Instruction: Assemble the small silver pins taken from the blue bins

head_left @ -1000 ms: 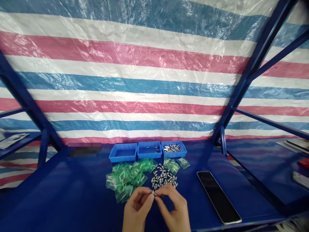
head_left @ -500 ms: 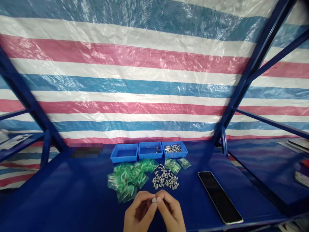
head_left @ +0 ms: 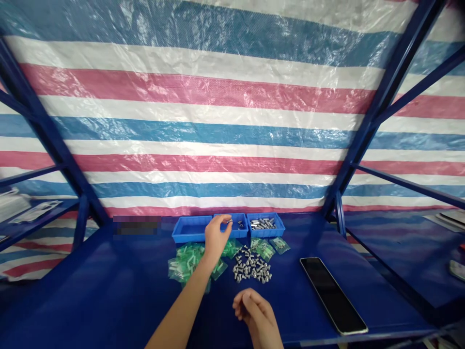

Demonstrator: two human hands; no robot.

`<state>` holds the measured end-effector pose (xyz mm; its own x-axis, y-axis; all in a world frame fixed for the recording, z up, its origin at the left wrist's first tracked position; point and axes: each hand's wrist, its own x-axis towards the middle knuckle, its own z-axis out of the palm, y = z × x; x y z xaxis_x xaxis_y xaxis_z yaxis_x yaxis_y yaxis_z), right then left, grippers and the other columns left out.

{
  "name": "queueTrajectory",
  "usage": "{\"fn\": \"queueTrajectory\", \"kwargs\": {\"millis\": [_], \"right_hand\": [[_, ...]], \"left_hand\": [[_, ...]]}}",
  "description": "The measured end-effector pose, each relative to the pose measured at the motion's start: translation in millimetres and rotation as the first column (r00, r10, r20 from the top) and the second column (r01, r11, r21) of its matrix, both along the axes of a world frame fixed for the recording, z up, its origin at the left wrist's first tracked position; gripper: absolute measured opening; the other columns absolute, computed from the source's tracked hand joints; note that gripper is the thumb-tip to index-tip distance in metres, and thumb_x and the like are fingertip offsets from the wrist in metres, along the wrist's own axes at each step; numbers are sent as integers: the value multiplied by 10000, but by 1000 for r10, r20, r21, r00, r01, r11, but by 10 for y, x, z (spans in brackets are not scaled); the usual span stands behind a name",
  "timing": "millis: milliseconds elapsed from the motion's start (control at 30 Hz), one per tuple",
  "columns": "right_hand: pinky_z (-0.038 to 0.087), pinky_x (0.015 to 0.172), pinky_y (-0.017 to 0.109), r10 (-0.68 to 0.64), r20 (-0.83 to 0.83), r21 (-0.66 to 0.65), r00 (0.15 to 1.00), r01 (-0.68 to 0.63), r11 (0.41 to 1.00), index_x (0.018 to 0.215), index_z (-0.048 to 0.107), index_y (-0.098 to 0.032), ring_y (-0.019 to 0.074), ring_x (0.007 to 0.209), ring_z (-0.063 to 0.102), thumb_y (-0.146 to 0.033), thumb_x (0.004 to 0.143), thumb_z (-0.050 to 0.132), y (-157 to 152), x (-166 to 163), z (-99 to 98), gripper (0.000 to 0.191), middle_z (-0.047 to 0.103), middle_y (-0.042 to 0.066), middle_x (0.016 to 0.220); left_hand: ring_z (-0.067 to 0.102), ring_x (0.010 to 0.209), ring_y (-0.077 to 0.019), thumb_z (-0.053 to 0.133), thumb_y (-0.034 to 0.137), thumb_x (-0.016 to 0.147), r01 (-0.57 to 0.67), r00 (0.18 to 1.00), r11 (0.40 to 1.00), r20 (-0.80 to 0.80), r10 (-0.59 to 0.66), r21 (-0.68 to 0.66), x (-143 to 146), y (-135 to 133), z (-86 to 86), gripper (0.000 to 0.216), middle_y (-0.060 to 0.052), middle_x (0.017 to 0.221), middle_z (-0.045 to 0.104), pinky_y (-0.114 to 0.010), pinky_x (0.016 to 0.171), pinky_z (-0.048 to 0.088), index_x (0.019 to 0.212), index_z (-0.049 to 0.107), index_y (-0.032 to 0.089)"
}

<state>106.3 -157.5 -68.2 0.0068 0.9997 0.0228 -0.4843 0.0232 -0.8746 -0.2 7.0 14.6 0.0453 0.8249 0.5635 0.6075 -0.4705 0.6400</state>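
My left hand (head_left: 215,236) is stretched out over the middle blue tray (head_left: 232,226) and pinches a small metal part (head_left: 229,221) at its fingertips. My right hand (head_left: 254,312) stays near the table's front edge with its fingers curled; whether it holds anything is hidden. Between them lies a pile of small metal parts (head_left: 251,269), with a heap of green plastic bags (head_left: 189,261) to its left. The left blue tray (head_left: 192,230) looks bare inside. The right blue tray (head_left: 265,225) holds several metal cylinders.
A black phone (head_left: 333,295) lies face up on the blue table at the right. A few green bags (head_left: 271,246) sit in front of the right tray. Blue shelf posts (head_left: 366,121) and a striped tarp stand behind. Neighbouring tables carry papers and devices.
My hands were together near the front edge, both pinching one small metal part. My left hand has now reached forward to the middle tray with the part; my right hand stayed back.
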Motion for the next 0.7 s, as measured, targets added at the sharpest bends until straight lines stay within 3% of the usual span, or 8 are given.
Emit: {"fn": "queueTrajectory", "kwargs": {"millis": [100,233,367,700], "right_hand": [[425,570,255,-47,52,2,998,47,999,767,748,-169,157,607,554,-591,842,665,-18,0,-61,437,666,60,697],[417,572,253,-163,196,21,967,162,987,740,742,-166,159,608,552,-615,843,647,-8,99,-132,470,658,53,679],[425,583,255,-149,234,0,961,153,988,743,736,-162,165,623,552,-644,831,639,28,198,-119,499,655,54,696],[420,610,264,-135,159,-35,978,142,989,762,740,-149,162,632,539,-621,824,667,59,143,-187,481,649,53,691]], "left_hand": [[649,1042,-250,617,86,793,3,989,1000,-148,-5,-11,10,44,-65,277,-87,1117,698,-389,939,482,1037,697,193],[662,927,-259,608,75,801,10,947,997,-320,-33,-73,-51,-498,-316,192,-44,912,721,-396,841,473,867,718,217],[650,950,-287,577,65,835,-20,906,993,-422,-33,-120,-128,-919,-492,235,-48,959,739,-432,821,437,947,723,211],[633,955,-273,571,75,874,-37,852,992,-523,-33,-124,-69,-829,-595,201,-27,938,729,-414,813,407,865,701,228]]}}
